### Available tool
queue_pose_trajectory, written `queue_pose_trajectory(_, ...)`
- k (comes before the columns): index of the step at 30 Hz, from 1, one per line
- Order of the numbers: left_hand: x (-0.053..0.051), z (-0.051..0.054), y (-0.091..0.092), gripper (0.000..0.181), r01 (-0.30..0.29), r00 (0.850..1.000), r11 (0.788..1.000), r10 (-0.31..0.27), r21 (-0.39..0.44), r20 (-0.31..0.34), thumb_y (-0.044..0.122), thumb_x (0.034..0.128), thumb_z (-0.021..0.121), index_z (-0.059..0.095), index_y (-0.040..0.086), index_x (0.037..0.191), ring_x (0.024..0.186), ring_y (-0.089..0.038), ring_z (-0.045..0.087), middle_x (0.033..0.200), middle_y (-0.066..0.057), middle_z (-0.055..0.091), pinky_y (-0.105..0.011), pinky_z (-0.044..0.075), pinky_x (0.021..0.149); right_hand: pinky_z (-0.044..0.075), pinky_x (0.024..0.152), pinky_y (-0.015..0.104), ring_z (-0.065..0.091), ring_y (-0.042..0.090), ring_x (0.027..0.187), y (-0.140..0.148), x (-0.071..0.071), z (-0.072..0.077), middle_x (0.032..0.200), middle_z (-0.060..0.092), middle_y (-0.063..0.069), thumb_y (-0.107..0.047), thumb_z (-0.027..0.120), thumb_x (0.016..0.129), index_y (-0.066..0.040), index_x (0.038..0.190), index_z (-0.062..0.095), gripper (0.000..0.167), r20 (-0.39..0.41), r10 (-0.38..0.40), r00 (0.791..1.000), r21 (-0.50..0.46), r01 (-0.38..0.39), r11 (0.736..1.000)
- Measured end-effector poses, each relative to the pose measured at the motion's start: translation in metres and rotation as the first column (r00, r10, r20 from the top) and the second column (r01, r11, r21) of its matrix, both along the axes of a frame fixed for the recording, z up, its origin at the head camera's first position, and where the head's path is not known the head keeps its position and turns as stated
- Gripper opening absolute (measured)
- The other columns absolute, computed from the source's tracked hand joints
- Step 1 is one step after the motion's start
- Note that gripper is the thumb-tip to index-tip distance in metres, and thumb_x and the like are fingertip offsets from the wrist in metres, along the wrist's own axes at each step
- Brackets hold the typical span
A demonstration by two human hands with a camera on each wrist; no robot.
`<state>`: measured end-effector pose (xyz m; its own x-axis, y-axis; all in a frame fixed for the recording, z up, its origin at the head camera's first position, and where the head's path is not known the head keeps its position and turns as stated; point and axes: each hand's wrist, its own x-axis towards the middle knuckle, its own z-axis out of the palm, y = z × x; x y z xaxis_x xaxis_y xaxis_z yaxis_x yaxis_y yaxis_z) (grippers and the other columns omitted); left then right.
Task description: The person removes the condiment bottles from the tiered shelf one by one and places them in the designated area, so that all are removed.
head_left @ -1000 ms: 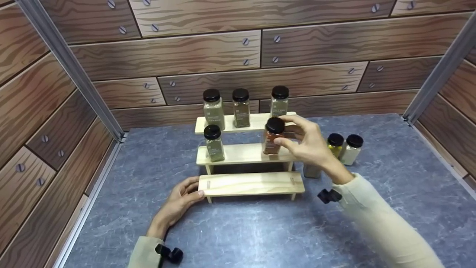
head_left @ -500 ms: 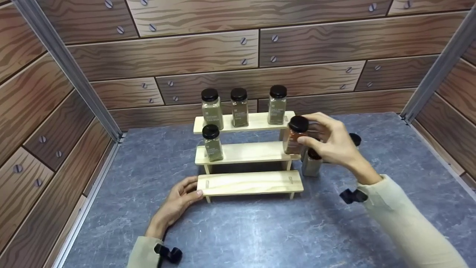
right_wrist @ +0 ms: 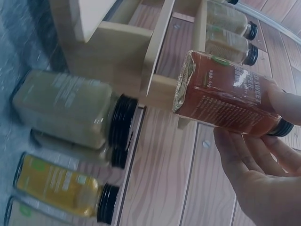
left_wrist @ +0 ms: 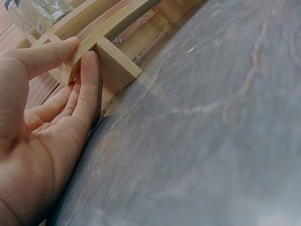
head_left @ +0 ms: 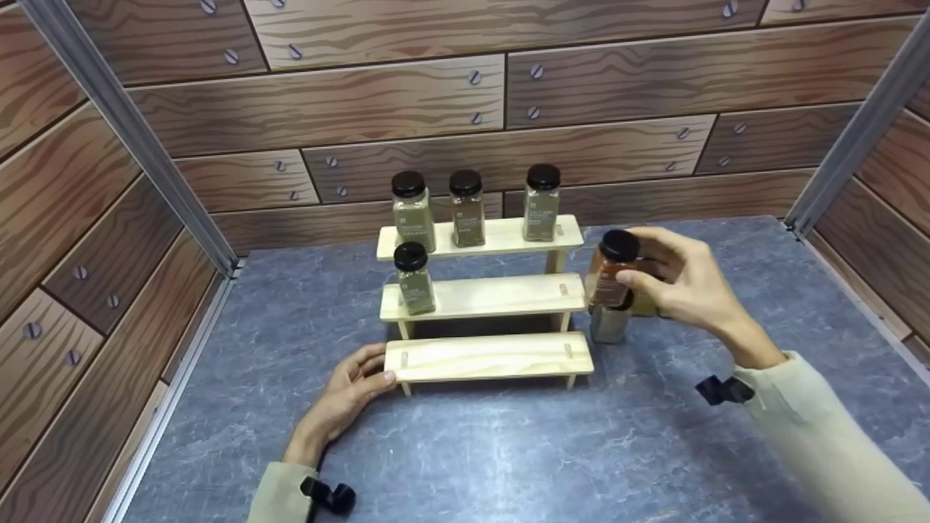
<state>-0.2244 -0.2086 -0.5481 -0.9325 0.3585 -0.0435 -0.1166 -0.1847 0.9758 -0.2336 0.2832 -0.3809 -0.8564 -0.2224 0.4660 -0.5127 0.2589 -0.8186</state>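
Note:
My right hand (head_left: pixel 690 290) holds a spice jar (head_left: pixel 609 285) of red-orange powder with a black lid, thumb on one side and fingers on the other. It is off the shelves, right of the middle step; in the right wrist view the red jar (right_wrist: pixel 225 94) is clear of the wood. A three-step wooden spice rack (head_left: pixel 488 357) stands in the middle of the table. At its lowest step's left end, my left hand (head_left: pixel 341 399) pinches the board; the left wrist view shows the thumb (left_wrist: pixel 56 54) on top and fingers below.
Three jars (head_left: pixel 468 211) stand on the top step and a green one (head_left: pixel 414 280) on the middle step's left end. On the table right of the rack are a greyish jar (head_left: pixel 609 327) and a yellow jar (right_wrist: pixel 61 186), among others. Wood-patterned walls (head_left: pixel 407 109) enclose the table.
My right hand has lifted the red jar off the right end of the middle step and carried it to the right. The left hand has stayed at the lowest step.

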Motion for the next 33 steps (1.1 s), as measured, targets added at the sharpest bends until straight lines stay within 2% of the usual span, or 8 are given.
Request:
queue_pose_trajectory(6, 0.0, 0.0, -0.001, 0.068, 0.009, 1.0, 1.0, -0.009, -0.002, -0.007, -0.003, 0.0977, 0.068, 0.032, -0.016, 0.154, 0.12, -0.022, 0.067, 0.143, -0.019, 0.058, -0.035, 0.059, 0.108, 0.061, 0.097, 0.019, 0.073, 0.007, 0.107, 0.014, 0.003, -0.002, 0.118, 0.075, -0.009, 0.017, 0.077, 0.086, 0.01, 0.135, 0.063, 0.052, -0.022, -0.049, 0.999, 0.05, 0.05, 0.997)
queue_pose_trajectory(14, 0.0, -0.001, 0.0, 0.069, 0.004, 1.0, 1.0, -0.004, 0.004, -0.001, -0.003, 0.0974, 0.068, 0.032, -0.016, 0.155, 0.12, -0.022, 0.067, 0.142, -0.018, 0.059, -0.035, 0.059, 0.109, 0.059, 0.098, 0.017, 0.072, 0.008, 0.111, 0.031, 0.006, -0.007, 0.119, 0.075, -0.006, 0.018, 0.078, 0.085, 0.009, 0.136, 0.062, 0.054, -0.043, -0.083, 0.996, 0.049, 0.085, 0.995)
queue_pose_trajectory(23, 0.0, 0.0, 0.0, 0.069, 0.002, 1.0, 1.0, -0.002, 0.004, 0.001, -0.003, 0.097, 0.069, 0.032, -0.016, 0.154, 0.12, -0.022, 0.067, 0.143, -0.019, 0.058, -0.036, 0.059, 0.109, 0.061, 0.095, 0.017, 0.072, 0.009, 0.109, 0.049, 0.006, -0.017, 0.119, 0.076, -0.001, 0.025, 0.074, 0.084, 0.013, 0.137, 0.06, 0.056, -0.038, -0.081, 0.996, -0.028, 0.08, 0.996)
queue_pose_trajectory(33, 0.0, 0.0, 0.0, 0.069, 0.002, 1.0, 1.0, -0.002, -0.001, -0.001, -0.002, 0.0976, 0.069, 0.033, -0.016, 0.154, 0.12, -0.022, 0.067, 0.144, -0.02, 0.058, -0.035, 0.059, 0.109, 0.059, 0.096, 0.015, 0.071, 0.006, 0.111, 0.061, 0.008, -0.027, 0.121, 0.075, -0.008, 0.023, 0.074, 0.085, 0.012, 0.138, 0.059, 0.056, -0.036, -0.121, 0.992, 0.044, 0.123, 0.991)
